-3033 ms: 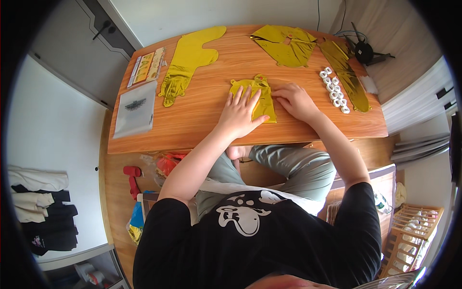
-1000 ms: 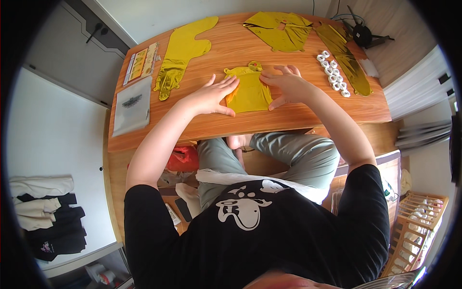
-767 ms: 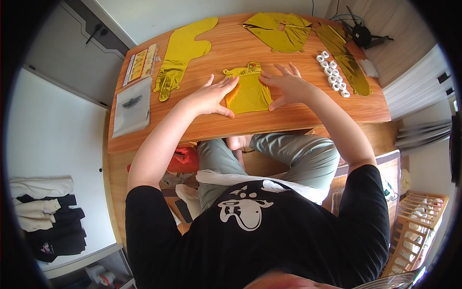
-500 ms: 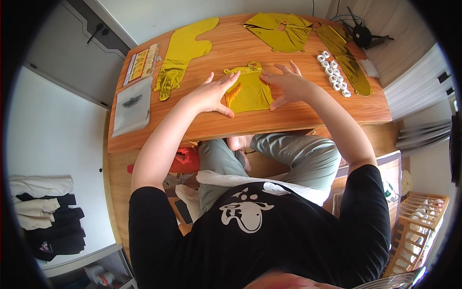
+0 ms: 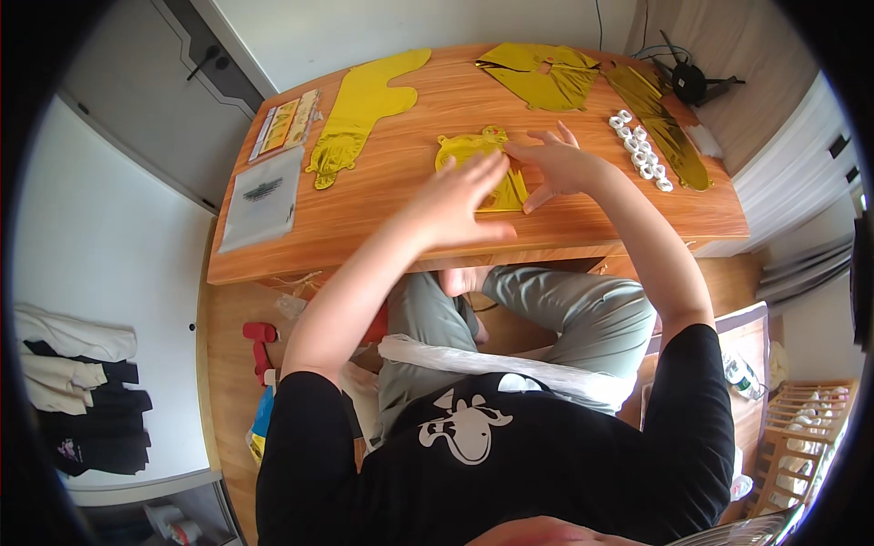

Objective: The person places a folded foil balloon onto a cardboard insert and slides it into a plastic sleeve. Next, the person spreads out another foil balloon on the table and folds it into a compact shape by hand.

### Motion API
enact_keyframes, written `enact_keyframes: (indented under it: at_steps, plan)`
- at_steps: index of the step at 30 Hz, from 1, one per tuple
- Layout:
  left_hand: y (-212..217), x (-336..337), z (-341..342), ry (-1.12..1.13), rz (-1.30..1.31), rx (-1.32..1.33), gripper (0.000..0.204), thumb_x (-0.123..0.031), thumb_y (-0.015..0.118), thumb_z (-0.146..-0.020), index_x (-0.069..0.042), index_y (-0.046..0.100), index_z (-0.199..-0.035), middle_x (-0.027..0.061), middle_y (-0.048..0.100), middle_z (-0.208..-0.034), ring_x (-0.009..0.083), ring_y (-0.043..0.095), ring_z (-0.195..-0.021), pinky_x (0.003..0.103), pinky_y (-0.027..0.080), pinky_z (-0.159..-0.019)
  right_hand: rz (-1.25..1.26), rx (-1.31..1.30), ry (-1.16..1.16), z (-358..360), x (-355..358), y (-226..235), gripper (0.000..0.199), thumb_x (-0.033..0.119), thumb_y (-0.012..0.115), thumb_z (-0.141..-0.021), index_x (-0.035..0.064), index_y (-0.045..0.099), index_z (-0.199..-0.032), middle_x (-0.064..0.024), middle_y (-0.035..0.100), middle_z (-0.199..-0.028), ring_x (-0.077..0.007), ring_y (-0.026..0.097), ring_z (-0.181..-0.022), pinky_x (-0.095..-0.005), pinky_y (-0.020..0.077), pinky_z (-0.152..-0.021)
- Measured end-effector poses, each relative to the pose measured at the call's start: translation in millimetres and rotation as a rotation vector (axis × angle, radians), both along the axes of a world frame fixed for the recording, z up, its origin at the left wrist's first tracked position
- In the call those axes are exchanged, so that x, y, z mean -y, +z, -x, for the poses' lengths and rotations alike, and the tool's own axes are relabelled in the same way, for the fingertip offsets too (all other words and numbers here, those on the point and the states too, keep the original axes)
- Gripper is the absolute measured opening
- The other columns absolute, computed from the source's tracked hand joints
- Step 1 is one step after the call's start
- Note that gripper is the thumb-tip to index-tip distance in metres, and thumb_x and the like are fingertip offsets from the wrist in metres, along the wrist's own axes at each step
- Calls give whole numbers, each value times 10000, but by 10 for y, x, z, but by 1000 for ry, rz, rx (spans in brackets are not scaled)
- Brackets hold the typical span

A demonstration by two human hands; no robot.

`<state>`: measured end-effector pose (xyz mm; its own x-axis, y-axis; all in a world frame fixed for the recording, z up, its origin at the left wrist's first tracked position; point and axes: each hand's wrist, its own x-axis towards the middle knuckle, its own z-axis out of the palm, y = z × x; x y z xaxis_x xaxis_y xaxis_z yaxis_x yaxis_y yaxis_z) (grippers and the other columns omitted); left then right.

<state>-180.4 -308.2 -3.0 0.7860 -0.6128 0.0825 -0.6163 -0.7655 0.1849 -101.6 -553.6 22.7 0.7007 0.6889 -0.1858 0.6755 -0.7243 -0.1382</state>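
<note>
A folded flat gold foil balloon (image 5: pixel 464 148) lies on the wooden table (image 5: pixel 410 250) in front of me. Across its lower left part reaches my left hand (image 5: pixel 460 200), fingers stretched out and thumb apart, slightly smeared by motion; it hides much of the foil. Whether it touches the foil I cannot tell. My right hand (image 5: pixel 555 168) is at the foil's right edge, fingers spread and thumb tip down near the lower right corner. Nothing is held in either hand. Another flat gold balloon (image 5: pixel 369 100) lies to the left.
More gold foil pieces lie at the back (image 5: pixel 546 77) and right (image 5: pixel 660 123). Several small white rolls (image 5: pixel 640 150) stand in rows beside them. A clear plastic bag (image 5: pixel 259 205) and a printed card (image 5: pixel 287 127) are on the left. A black device with antennas (image 5: pixel 689 84) sits at the back right corner.
My left hand has moved right and nearer to me, from the foil's left edge across its lower part. My right hand stays at the right edge. The view has shifted slightly.
</note>
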Motion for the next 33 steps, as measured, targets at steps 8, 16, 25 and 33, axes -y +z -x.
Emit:
enact_keyframes:
  at_steps: [8,16,25,33]
  plan:
    - [-378,23,757,5,19,276,660,-259,630,-997,40,392,-1535,244,439,-1572,380,441,-1462,439,422,-1169,-168,238,169,598,86,-134,1155,683,824,-672,120,400,-1587,-155,516,-1537,-354,344,-1506,-582,137,-1270]
    - [81,-165,850,49,321,-92,471,-150,538,-1037,-1,498,-1482,187,515,-1537,361,568,-1347,416,495,-1089,-456,393,280,790,199,-168,826,618,814,-733,100,633,-1350,-130,687,-1244,-341,566,-1271,-536,356,-1119]
    - [943,-409,575,6,307,-22,313,-252,567,-1065,-4,685,-1216,125,611,-1005,300,638,-882,389,513,-826,-815,62,142,1033,91,50,105,101,769,-906,55,749,-998,-90,705,-897,-253,671,-840,-337,523,-804]
    - [757,-539,-395,144,274,-445,475,-245,748,-977,0,629,-1366,-23,639,-869,48,539,-779,222,464,-718,-1031,-470,-245,911,-111,34,719,68,704,-967,22,332,-1580,-40,651,-816,-102,604,-780,-266,506,-758]
